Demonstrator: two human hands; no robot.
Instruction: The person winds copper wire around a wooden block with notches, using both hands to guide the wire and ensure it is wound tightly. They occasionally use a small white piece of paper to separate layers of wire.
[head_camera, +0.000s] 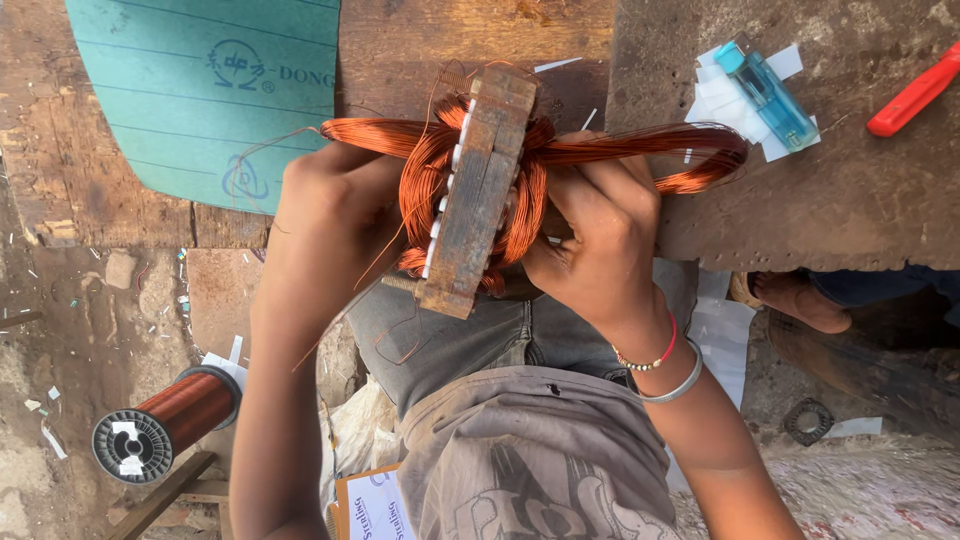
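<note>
A rusty round motor stator (478, 190) stands on edge against a wooden bench, seen edge-on. Copper wire coils (430, 170) loop through it on both sides. My left hand (330, 215) grips the stator and the coils on its left side. My right hand (600, 235) holds the right side, fingers on a long coil loop (650, 145) that stretches out to the right. Thin loose wire ends hang down below the stator.
A green insulating sheet (200, 90) lies on the bench (830, 200) at upper left. A blue lighter (765, 95) on white paper scraps and a red tool handle (915, 95) lie upper right. A spool of copper wire (165, 420) sits on the floor. Another person's foot (800, 300) shows right.
</note>
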